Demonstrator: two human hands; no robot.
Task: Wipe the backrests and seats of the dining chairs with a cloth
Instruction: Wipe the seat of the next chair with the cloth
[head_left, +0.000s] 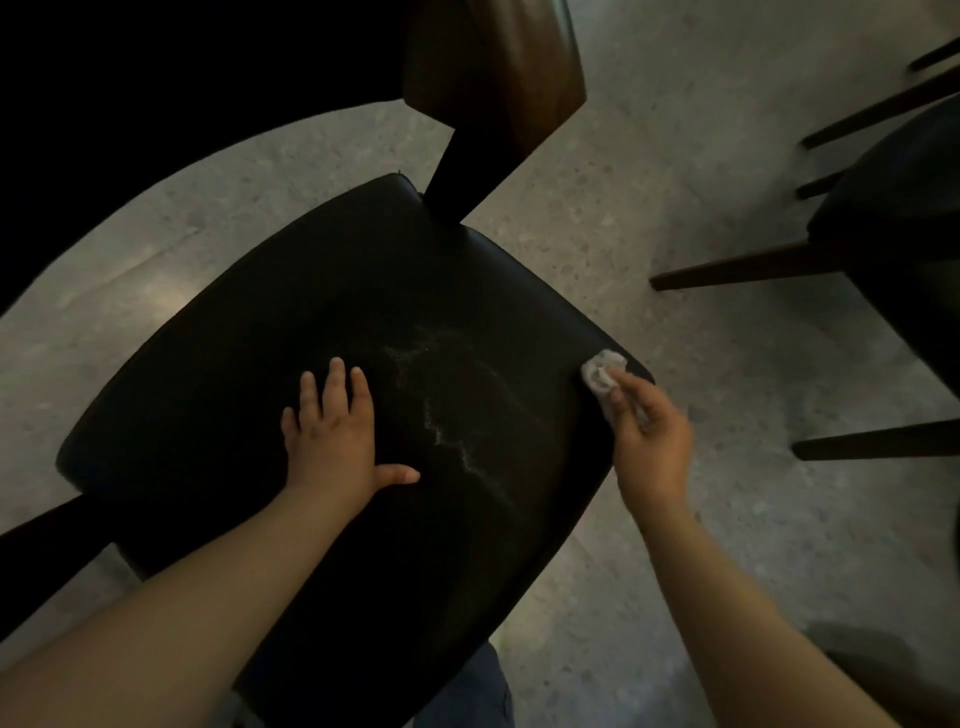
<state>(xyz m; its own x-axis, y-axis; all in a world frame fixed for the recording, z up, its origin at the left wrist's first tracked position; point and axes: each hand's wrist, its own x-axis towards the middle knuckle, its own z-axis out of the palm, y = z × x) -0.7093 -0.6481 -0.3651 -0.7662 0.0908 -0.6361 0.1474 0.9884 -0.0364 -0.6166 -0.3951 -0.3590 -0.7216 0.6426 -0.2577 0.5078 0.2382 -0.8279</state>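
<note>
Black chair seat (260, 364) as landmark. Left hand (337, 431) flat on seat centre, fingers spread, grasping nothing. Right hand (649, 436) pinches crumpled white cloth (600, 375) at seat's right front corner. Pale dusty streaks (452, 415) on seat between hands. Wooden backrest (493, 78) beyond seat.

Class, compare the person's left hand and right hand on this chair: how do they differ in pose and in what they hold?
The left hand lies flat with fingers spread; the right hand has fingers curled. The left hand holds nothing; the right hand pinches a pale crumpled cloth. The left hand rests in the middle of the seat; the right hand is at its edge. Both are bare.
</note>
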